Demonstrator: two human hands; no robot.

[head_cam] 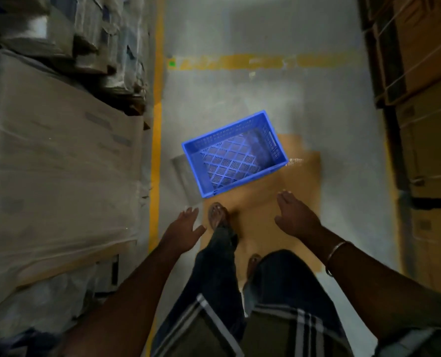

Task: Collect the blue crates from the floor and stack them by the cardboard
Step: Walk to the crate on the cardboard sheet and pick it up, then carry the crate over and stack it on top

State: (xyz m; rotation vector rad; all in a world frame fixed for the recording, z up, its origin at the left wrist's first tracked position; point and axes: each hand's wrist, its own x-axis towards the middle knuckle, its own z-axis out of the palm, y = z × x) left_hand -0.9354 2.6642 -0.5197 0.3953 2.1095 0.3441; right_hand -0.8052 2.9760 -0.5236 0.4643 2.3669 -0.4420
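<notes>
You stand in a narrow aisle with the blue crate (233,153) on the floor (240,94) just ahead of your forward foot (217,213). Beyond the crate the grey floor runs open up to a worn yellow cross-line (263,61). Left of the crate a yellow floor stripe (157,130) marks the aisle edge, and past it plastic-wrapped stacks (59,155) close that side. Right of the crate, across a strip of bare floor, tall cardboard boxes (425,124) wall the other side.

The crate is upright, empty, turned at an angle to the aisle, with a perforated lattice bottom and slotted walls. Its right part lies on a flat cardboard sheet (278,207), its left part over bare floor.

A grey flat piece (182,173) lies against the crate's left corner, partly under it.

Your left hand (184,226) and right hand (293,215) hover on the near side of the crate, apart from it, each grip wide with fingers spread and holding nothing. A metal bangle (335,253) sits on your right wrist.
</notes>
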